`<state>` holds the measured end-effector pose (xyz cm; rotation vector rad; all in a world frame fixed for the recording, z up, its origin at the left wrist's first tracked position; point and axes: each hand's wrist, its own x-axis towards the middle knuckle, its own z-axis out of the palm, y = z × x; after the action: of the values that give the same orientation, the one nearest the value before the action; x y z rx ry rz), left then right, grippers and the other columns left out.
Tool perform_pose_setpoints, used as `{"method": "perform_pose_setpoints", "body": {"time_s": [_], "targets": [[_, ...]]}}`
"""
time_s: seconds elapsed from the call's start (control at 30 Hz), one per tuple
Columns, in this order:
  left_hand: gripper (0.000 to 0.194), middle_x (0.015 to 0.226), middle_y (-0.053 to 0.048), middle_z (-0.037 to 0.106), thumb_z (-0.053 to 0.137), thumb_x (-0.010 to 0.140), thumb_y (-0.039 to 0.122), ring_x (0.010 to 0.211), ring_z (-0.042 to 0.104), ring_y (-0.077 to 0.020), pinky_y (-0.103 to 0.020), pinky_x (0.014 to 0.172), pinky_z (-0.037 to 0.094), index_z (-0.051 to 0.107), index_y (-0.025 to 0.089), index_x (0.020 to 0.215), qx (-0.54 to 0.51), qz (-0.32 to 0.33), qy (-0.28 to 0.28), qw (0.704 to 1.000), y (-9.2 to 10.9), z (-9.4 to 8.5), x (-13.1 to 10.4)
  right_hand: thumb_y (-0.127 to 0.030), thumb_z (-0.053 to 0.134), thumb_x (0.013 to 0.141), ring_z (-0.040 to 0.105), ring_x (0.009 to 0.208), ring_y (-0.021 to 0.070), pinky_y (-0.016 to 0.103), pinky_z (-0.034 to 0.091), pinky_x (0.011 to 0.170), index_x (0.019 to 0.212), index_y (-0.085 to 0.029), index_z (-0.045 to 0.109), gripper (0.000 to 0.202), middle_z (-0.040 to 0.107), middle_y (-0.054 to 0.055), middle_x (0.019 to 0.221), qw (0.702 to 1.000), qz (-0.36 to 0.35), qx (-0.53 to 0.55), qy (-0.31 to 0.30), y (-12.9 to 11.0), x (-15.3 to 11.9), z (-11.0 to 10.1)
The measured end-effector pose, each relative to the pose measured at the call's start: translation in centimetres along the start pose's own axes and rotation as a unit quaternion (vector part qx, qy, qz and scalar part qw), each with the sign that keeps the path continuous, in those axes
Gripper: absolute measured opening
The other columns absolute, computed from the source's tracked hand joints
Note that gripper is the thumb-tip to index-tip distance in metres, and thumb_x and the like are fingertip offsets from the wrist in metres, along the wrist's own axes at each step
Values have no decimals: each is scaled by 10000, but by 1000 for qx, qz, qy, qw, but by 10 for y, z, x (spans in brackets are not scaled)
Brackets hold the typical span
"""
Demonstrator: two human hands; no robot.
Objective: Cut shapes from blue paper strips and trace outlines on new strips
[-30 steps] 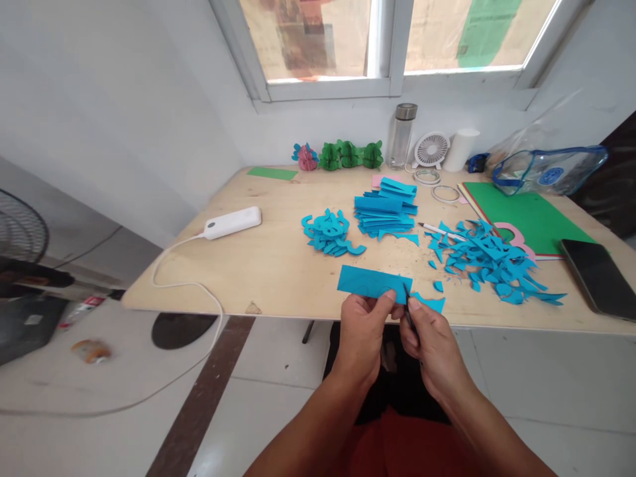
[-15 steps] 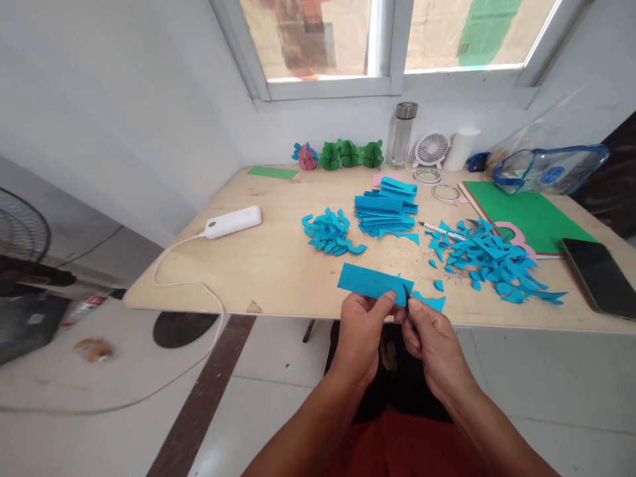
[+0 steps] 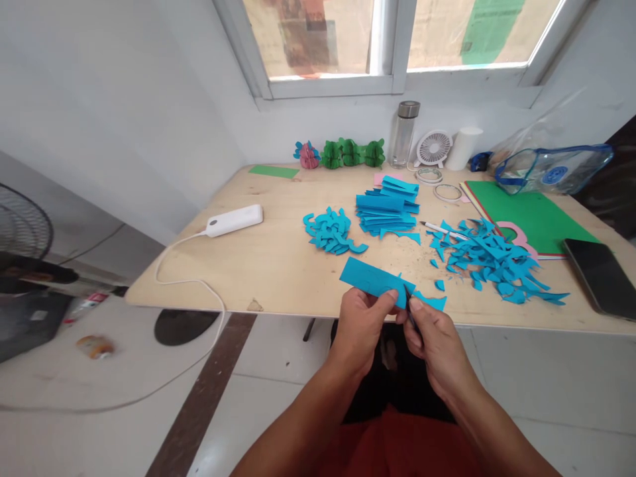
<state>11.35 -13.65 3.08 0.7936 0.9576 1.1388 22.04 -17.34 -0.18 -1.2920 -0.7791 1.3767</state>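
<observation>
My left hand [image 3: 362, 319] pinches a blue paper strip [image 3: 370, 276] along its lower edge, thumb on top. Closed around the handles of dark scissors [image 3: 410, 309] is my right hand [image 3: 434, 333]; the blades meet the strip at its right end, and the handles are mostly hidden by the fingers. A blue offcut [image 3: 431, 301] lies just beyond the scissors at the table edge. Farther back are a pile of curved blue cut-outs [image 3: 330, 230] and a stack of folded blue strips [image 3: 386, 211]. Blue scraps [image 3: 497, 258] are heaped to the right.
On the wooden table [image 3: 278, 265] lie a white power bank [image 3: 234, 220] with a cable, a pen [image 3: 442, 230], tape rolls [image 3: 448, 192], green paper [image 3: 546, 222] and a phone [image 3: 600, 277]. A glass bottle [image 3: 405, 138], small fan [image 3: 433, 148] and paper crafts [image 3: 350, 152] stand along the wall.
The blue strip has tilted slightly, its left end rising. Both hands keep their grips near the same spot, and the view has shifted a little.
</observation>
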Motion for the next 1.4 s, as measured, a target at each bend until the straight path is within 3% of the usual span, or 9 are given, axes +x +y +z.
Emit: {"method": "perform_pose_setpoints", "body": {"time_s": [0.23,1.0,1.4], "targets": [[194,678,-22,633,715,657,307,630,553,-134,-280,675,502,649,133,711,16,-6,-4,1000,1,-3,2,-637,625,782,220,374,42,216,129,391,655,-159,591,496,343,-80,401,1000,13,7,3,-1,-1,0],[176,604,-12,598,718,636,295,588,527,-126,-257,622,465,627,147,606,47,-22,-70,996,11,-14,6,-641,619,786,225,369,38,209,130,387,667,-159,589,498,342,-86,402,1000,15,6,-18,-3,-1,0],[194,638,-17,621,730,630,301,614,538,-125,-253,646,452,642,131,656,62,-47,-78,994,15,-18,6,-674,619,757,211,366,34,210,112,390,664,-154,586,529,336,-91,393,999,26,-12,-22,-3,-3,-1]]}}
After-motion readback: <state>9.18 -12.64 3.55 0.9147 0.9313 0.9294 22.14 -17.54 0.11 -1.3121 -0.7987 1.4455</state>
